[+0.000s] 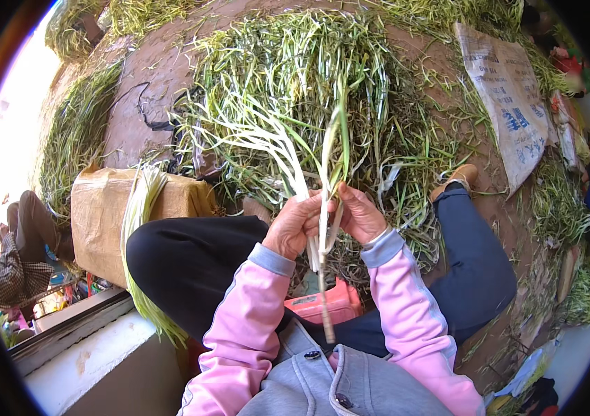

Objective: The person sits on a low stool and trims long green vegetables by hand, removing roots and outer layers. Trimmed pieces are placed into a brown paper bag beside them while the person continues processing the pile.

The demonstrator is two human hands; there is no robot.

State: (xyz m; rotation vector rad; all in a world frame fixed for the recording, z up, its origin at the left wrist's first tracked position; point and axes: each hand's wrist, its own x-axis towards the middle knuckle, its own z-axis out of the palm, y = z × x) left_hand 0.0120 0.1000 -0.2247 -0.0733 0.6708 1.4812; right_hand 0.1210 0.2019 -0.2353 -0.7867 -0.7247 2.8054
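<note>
My left hand (295,223) is closed around several pale, peeled stalks (287,156) of a leafy green, perhaps garlic shoots; their leaves fan out to the upper left. My right hand (361,214) pinches a looser green leaf layer at one more stalk (324,249), between thumb and fingers. That stalk has a brownish, thin lower end that hangs down over my lap, and it runs up between the two hands. Just beyond the hands lies a large heap of green stalks and leaves (300,67). The fingers partly hide where the stalks are held.
At the left, a bundle of pale stalks (141,208) drapes over a tape-covered box (102,223). A red plastic object (326,304) is between my legs. A printed woven sack (508,99) lies at the upper right. Other people (19,265) sit at the left and far right edges.
</note>
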